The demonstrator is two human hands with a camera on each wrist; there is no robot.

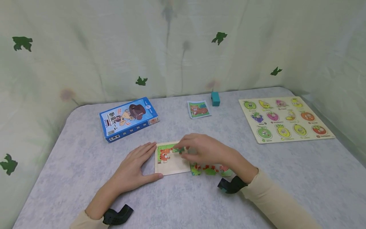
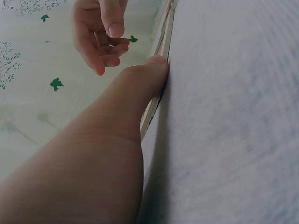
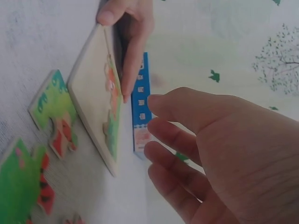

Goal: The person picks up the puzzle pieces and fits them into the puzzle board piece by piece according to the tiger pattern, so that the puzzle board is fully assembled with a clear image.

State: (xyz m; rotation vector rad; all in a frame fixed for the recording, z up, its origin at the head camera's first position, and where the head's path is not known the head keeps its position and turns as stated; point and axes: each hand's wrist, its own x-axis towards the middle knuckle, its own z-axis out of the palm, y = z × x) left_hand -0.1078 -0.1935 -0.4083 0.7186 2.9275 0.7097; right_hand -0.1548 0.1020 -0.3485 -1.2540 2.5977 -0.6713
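A wooden puzzle board [image 1: 172, 165] lies on the table, with several tiger-picture pieces set along its left and top parts. My left hand [image 1: 134, 170] rests against its left side with fairly straight fingers; the thumb touches the near edge, as the left wrist view shows at the thumb [image 2: 147, 77]. Above the board's right part hovers my right hand [image 1: 206, 151], fingers loosely bent and apart. No piece shows between those fingers in the right wrist view, where the hand [image 3: 210, 135] is off the board. Loose puzzle pieces [image 1: 211, 170] lie right of the board, partly under my right forearm.
At the back left lies a blue game box [image 1: 130, 118]. A small bear picture card [image 1: 199, 109] and a teal block [image 1: 215, 99] are at the back middle. A fruit puzzle board [image 1: 286, 119] occupies the right side. Patterned cloth [image 1: 114, 47] hangs behind the table.
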